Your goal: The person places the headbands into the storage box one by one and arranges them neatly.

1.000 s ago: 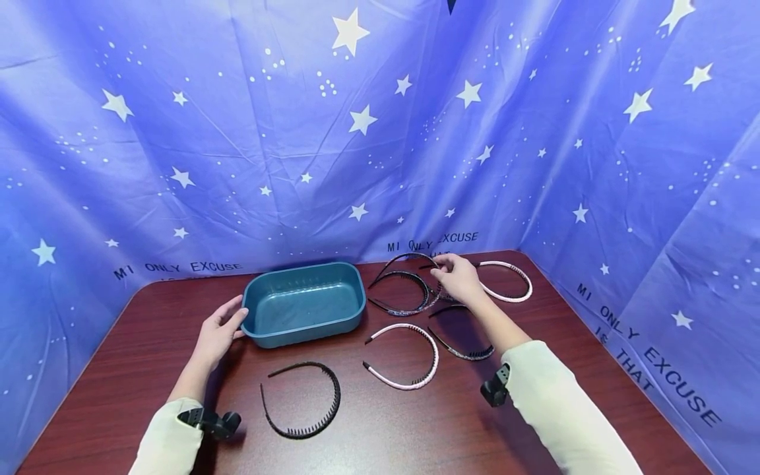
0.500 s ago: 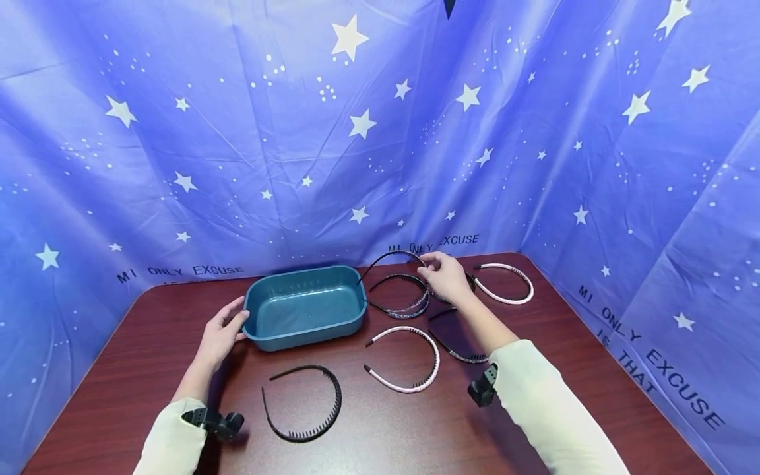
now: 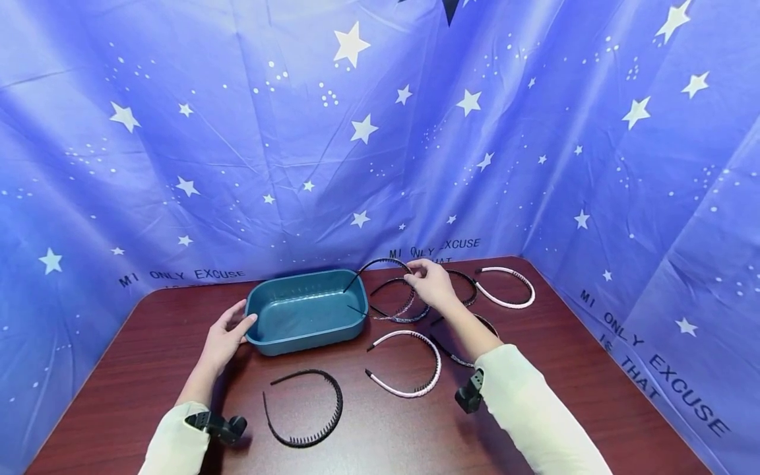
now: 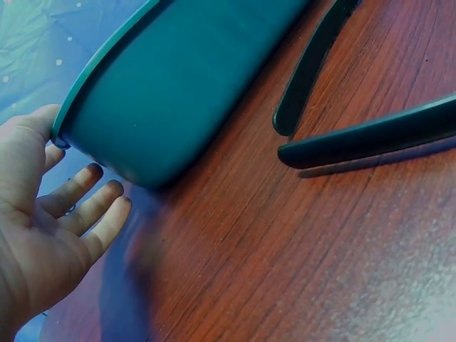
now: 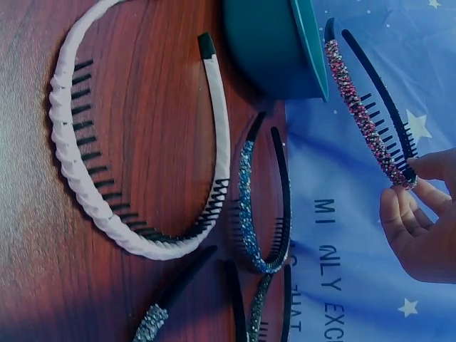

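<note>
My left hand (image 3: 225,336) grips the left end of a teal plastic bin (image 3: 309,342), thumb over the rim and other fingers outside the wall, as the left wrist view shows. Raised off the table, a headband with red-pink beading (image 5: 360,107) is pinched at its curve by my right hand (image 3: 432,285). Its two tips point left, overlapping the bin's right side in the head view. Under it lies a headband with blue glitter (image 5: 246,192). A pale pink twisted headband (image 3: 438,366) lies nearer, right of the bin.
A black toothed headband (image 3: 340,402) lies in front of the bin. Another pale pink headband (image 3: 532,297) is at the back right. Dark glittery headbands, one of them a silver-beaded headband (image 5: 149,324), lie around my right forearm. A starry blue curtain (image 3: 285,132) hangs behind the table.
My right hand has moved left with the beaded headband, bringing its tips from beside the bin to over its right side. The left hand has stayed on the bin.
</note>
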### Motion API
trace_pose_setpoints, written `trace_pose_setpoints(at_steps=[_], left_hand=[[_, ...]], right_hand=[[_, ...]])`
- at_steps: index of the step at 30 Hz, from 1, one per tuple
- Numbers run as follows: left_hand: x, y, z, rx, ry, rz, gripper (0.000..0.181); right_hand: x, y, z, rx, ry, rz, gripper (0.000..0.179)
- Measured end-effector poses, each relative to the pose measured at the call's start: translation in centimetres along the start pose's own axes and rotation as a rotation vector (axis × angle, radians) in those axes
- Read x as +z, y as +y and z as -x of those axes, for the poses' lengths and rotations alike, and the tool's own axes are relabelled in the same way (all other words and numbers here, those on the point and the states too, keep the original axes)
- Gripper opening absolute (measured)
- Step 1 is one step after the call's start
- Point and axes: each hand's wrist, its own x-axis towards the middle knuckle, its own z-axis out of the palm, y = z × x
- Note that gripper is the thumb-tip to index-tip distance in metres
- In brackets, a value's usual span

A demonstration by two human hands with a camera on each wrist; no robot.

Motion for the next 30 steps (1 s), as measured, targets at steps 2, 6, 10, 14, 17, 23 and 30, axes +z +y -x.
trace_pose_setpoints(at_steps=[2,6,10,14,17,23,30], left_hand=[[0.1,0.1,0.0,0.0,0.0,0.004,0.063],[0.1,0.2,0.1,-0.003,0.004,0.019,0.061],[0.2,0.1,0.1,0.008,-0.005,0.026,0.062],[0.3,0.0,0.0,0.014,0.0,0.033,0.061],[0.4,-0.2,-0.1,0.02,0.015,0.031,0.061],[0.4,-0.5,-0.2,0.013,0.022,0.03,0.061],[0.4,-0.3,-0.1,-0.005,0.027,0.025,0.06]], right_hand=[[0.2,-0.1,0.0,-0.001,0.001,-0.002,0.029],[0.7,-0.2,0.0,0.002,-0.007,-0.014,0.029],[1.0,0.0,0.0,-0.004,0.003,-0.011,0.029],[1.5,-0.1,-0.1,-0.005,0.009,-0.006,0.028],[1.8,-0.2,-0.1,-0.001,0.001,-0.008,0.029],[2.4,-0.6,0.1,-0.001,0.007,-0.022,0.029],[3.1,-0.9,0.2,0.01,0.008,-0.028,0.029]])
